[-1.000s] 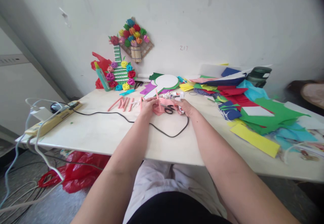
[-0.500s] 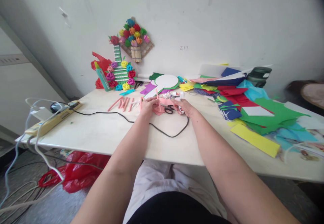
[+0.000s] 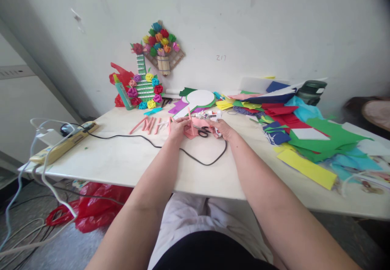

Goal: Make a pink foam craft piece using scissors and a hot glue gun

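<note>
- Since the frame half a second ago, basically nothing has moved: both your hands and the stuff around them sit in the same spots.
- Your left hand [image 3: 179, 127] looks closed on a pink stick [image 3: 189, 115], which stands nearly upright at your fingertips. The back of the hand hides most of that grip, so I can't tell which fingers do the pinching.
- Below that stick there's a pink sheet [image 3: 191, 133], partly covered by your left hand, so its full outline is lost.
- Your right hand [image 3: 222, 128] is curled round a white tool [image 3: 218, 132] with some red on it. Most of it is behind your fingers, so I can't say for sure what it is.
- A black cord [image 3: 208, 164] loops up to just below your right hand; the last bit goes out of sight there.
- Between your hands lie scissors [image 3: 203, 132]. Dark handles show fine, blades are hard to make out.
- More pink sticks [image 3: 150, 126] lie left of your left hand, and your fingers block part of the closest one.
- Behind your right hand there's a white bottle [image 3: 218, 114], with a small jumble beside it too tiny to read.
- On your right, the paper heap [image 3: 319, 136] overlaps itself, so lots of sheets are half buried.
</note>
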Demonstrator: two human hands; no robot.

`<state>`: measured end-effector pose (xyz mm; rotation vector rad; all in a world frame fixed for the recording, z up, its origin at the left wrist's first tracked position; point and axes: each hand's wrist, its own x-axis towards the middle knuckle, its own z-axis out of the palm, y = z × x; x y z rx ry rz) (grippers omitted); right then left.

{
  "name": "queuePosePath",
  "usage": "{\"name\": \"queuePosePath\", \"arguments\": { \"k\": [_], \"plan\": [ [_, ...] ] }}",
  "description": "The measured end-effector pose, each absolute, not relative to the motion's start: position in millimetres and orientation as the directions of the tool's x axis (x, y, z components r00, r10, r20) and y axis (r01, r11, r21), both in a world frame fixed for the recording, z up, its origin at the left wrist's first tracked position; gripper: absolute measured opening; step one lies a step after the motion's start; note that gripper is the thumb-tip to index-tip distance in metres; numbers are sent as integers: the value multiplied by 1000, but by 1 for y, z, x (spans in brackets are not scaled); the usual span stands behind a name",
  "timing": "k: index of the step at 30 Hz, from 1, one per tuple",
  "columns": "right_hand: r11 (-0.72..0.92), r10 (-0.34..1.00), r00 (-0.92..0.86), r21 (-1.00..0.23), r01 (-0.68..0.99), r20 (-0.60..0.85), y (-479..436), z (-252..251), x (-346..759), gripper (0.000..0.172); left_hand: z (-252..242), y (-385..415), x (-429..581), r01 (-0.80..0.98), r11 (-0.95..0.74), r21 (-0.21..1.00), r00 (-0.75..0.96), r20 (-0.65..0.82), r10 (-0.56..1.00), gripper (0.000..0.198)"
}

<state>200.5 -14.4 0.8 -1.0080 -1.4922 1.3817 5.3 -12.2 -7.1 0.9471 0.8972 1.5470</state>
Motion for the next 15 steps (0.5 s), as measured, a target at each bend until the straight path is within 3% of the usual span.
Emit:
{"name": "queuePosePath", "arguments": {
  "k": [15],
  "plan": [
    [89,930,-360,-995,49,66,-12,-1,201,44,-11,-9,3,-409,-168,897,-138,121,983,29]
  ]
}}
